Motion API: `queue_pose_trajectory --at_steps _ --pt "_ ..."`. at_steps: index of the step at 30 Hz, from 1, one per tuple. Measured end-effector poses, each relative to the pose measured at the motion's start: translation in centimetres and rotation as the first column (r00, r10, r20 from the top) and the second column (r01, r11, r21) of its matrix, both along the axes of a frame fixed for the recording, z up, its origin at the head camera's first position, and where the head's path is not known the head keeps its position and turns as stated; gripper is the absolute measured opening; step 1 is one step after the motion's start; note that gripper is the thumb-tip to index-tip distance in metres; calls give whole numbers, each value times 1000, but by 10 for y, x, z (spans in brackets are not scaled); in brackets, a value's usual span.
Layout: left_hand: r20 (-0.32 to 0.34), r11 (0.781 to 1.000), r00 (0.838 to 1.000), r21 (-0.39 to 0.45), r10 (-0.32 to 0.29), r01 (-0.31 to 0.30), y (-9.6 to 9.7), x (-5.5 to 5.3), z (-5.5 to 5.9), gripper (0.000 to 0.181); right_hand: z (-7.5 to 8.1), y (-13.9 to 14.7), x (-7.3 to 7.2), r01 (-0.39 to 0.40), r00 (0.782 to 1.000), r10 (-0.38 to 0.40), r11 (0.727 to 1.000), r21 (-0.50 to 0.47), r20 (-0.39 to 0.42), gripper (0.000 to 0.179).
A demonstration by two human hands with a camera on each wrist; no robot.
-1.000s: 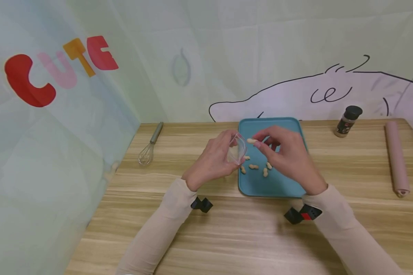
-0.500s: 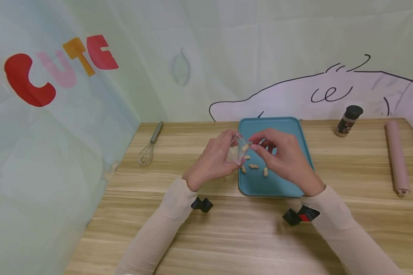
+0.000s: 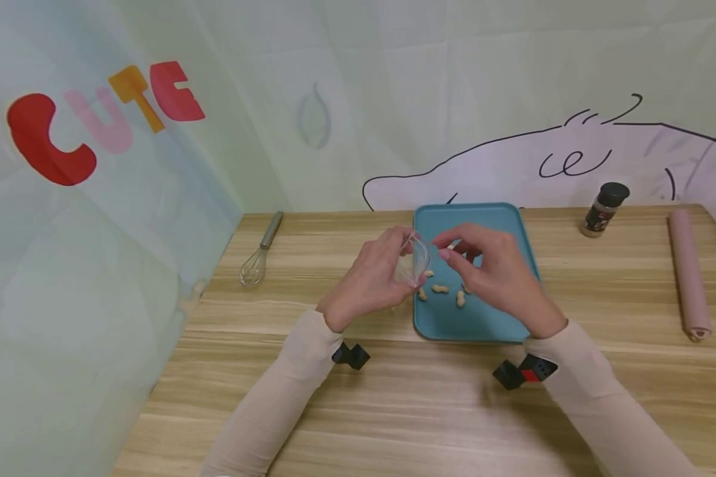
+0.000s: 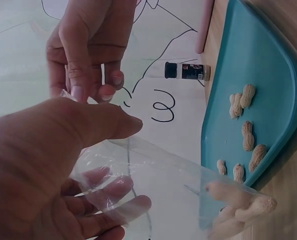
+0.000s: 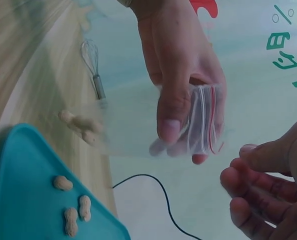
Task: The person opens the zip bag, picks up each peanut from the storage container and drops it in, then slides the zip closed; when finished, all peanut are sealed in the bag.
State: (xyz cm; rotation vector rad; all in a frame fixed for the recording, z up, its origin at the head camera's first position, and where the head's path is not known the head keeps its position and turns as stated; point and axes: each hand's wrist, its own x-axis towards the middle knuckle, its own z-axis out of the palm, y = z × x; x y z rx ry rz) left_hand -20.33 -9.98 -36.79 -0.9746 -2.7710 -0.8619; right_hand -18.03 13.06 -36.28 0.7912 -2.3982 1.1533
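Observation:
My left hand (image 3: 372,271) holds a clear zip-lock bag (image 3: 416,262) by its upper part, thumb on one side and fingers on the other, the mouth spread apart. Several unshelled peanuts (image 4: 238,212) lie at the bottom of the bag, seen through the plastic in both wrist views. Just right of the bag mouth is my right hand (image 3: 492,271), its fingers loosely bent with nothing between thumb and fingertips (image 5: 248,150). Under the hands lies a blue tray (image 3: 477,324) with several more peanuts (image 3: 440,289); my right hand partly covers it in the head view.
A whisk (image 3: 259,255) lies on the wooden table (image 3: 394,411) at the left. Toward the back right stands a black-capped seasoning jar (image 3: 604,210), with a rolled pink mat (image 3: 688,275) beyond it. A printed cloth (image 3: 334,119) hangs behind the table.
My right hand brought a pinched peanut to the bag mouth, let it go into the bag and drew slightly back to the right. The left hand and bag stayed nearly still.

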Motion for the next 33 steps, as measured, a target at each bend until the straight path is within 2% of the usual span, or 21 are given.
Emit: queue_pose_trajectory --at_steps 5,9,13,17,22,33 --pt "2 1000 1000 5 8 -8 0 0 0 57 -1 12 -7 46 998 -49 997 65 49 13" --pt "0 1000 1000 -1 10 -10 0 1 0 57 -5 22 -16 48 984 -70 990 134 161 16" --pt "3 1000 1000 -4 18 -18 1 1 0 57 -11 30 -24 0 953 -70 973 232 294 19" --pt "8 1000 1000 -1 24 -24 1 1 0 57 -24 36 -33 -92 925 -52 930 355 376 23" --pt "6 1000 1000 0 26 -26 1 0 -1 57 -37 40 -38 -136 912 -58 892 432 407 26" --pt "11 1000 1000 3 17 -17 2 0 -1 57 -48 39 -40 -124 911 -85 877 464 404 23"
